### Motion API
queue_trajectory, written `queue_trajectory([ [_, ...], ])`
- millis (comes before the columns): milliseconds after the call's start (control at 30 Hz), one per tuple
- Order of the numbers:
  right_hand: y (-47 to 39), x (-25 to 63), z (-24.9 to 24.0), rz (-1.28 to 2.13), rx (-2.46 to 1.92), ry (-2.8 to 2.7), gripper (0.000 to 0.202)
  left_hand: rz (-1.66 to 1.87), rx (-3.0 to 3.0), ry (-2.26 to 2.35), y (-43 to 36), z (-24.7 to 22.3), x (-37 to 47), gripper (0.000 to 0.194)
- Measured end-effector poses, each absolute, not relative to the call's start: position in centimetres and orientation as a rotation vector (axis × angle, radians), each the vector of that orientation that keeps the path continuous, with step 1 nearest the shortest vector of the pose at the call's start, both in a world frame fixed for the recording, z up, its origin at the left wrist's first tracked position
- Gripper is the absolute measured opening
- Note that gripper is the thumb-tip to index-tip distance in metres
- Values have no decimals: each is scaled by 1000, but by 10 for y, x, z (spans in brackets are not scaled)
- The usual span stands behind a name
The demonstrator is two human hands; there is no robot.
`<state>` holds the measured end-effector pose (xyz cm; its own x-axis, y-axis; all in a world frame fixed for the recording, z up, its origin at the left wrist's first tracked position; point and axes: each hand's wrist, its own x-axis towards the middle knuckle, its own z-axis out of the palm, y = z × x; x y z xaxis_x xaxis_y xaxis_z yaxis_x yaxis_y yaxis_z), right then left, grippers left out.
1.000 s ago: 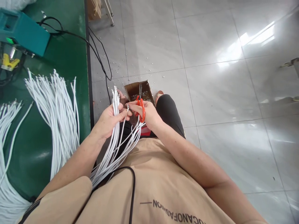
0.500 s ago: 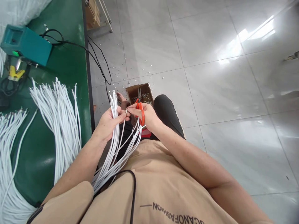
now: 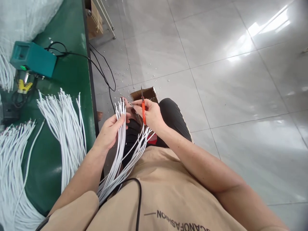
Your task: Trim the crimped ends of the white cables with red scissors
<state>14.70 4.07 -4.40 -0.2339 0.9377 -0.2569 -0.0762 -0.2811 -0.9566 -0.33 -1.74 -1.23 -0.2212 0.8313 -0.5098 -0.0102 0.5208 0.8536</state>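
My left hand (image 3: pixel 112 128) is closed around a bundle of white cables (image 3: pixel 120 134), whose cut ends point up past my thumb. In my right hand (image 3: pixel 152 114) sits a pair of scissors (image 3: pixel 143 110) with orange-red handles, blades pointing away from me. The thumb and forefinger of that hand reach toward the cable ends, a short gap away from them. Below my right hand more loose white cables (image 3: pixel 137 154) hang across my lap. Whether the fingertips pinch a small scrap is too small to tell.
On the green table (image 3: pixel 48 160) at left lie more cable bundles (image 3: pixel 67 138) and a teal box-shaped device (image 3: pixel 33 59) with black leads. A cardboard box (image 3: pixel 151 93) stands on the floor between my legs, with small scraps (image 3: pixel 125 75) scattered around it.
My right hand has drawn apart from my left, and the single cable pinched between them is now in with the left-hand bundle. The scissors have turned more edge-on.
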Motion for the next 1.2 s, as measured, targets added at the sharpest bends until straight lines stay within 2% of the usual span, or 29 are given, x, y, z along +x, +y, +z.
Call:
queue_trajectory([
  [200, 45, 134, -43, 1791, -1123, -1126, 24, 939, 739, 1609, -18, -15, -3, 33],
  [533, 39, 133, -39, 1884, -1050, -982, 15, 1035, 699, 1600, -12, -15, 0, 40],
  [833, 36, 137, -40, 1918, -1018, -1172, 25, 1078, 741, 1614, -13, -12, 3, 43],
  [967, 37, 147, -43, 1706, -1195, -1457, 30, 1105, 753, 1651, -13, -13, 2, 40],
  [1100, 38, 155, -47, 1244, -1403, -2012, 25, 1078, 755, 1673, -14, -12, 2, 36],
  [1200, 38, 155, -48, 1067, -1387, -2300, 20, 1071, 755, 1679, -14, -12, 2, 35],
])
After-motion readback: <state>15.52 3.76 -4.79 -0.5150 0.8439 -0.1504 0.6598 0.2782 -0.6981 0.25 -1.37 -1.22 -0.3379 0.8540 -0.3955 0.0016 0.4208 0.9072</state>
